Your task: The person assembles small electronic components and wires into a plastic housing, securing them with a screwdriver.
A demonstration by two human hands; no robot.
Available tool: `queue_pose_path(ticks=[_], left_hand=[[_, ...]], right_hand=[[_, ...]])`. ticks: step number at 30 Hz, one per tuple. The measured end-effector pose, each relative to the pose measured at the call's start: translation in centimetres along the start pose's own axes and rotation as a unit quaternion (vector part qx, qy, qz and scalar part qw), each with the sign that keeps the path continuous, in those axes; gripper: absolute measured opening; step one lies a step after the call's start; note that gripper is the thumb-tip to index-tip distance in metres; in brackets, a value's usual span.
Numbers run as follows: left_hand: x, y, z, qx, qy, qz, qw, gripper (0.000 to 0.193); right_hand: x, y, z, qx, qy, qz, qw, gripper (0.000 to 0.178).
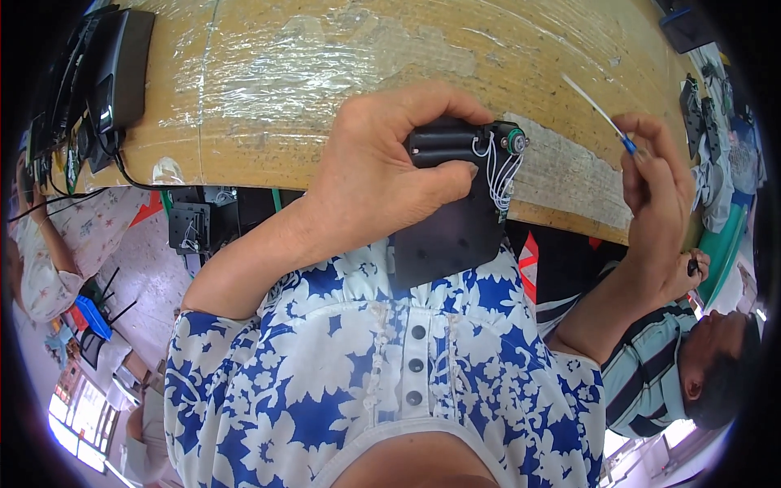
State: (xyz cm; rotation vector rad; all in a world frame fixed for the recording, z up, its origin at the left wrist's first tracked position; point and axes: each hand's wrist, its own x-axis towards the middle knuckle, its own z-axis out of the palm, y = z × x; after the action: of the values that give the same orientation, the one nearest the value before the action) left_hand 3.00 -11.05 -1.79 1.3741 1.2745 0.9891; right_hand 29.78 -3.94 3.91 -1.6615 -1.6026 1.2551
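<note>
My left hand is closed round a black plastic casing, thumb and forefinger pressing its upper part at the table's near edge. A round green-rimmed metallic part sits at the casing's upper right corner. From there a loose bundle of thin white wires hangs down the right side. Off to the right, my right hand pinches a slim screwdriver-like tool with a pale shaft and a blue handle. Its tip points up and left, apart from the casing. My palm hides the casing's left end.
A wooden table under clear film and tape spreads ahead. Black devices with cables stand at the far left. More black parts and white wires lie on the right, near a green tray. A co-worker sits close on my right.
</note>
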Motion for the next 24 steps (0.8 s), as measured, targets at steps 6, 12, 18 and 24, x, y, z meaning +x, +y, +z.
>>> queue_pose_path(ticks=[6,12,18,24], left_hand=[[0.2,0.1,0.0,-0.023,-0.023,-0.026,0.999,0.035],[0.1,0.0,0.0,-0.024,-0.029,-0.023,0.999,0.036],[0.5,0.5,-0.2,-0.025,-0.046,-0.049,0.997,0.036],[0.2,0.2,-0.1,-0.029,-0.031,-0.043,0.998,0.036]], right_hand=[[-1.0,-0.1,1.3,-0.125,0.03,-0.185,0.974,0.013],[-0.7,-0.2,0.8,-0.317,-0.024,-0.208,0.925,0.014],[-0.2,-1.3,1.8,-0.149,-0.055,-0.201,0.967,0.022],[-0.5,-3.3,2.4,-0.189,-0.179,-0.253,0.932,0.027]])
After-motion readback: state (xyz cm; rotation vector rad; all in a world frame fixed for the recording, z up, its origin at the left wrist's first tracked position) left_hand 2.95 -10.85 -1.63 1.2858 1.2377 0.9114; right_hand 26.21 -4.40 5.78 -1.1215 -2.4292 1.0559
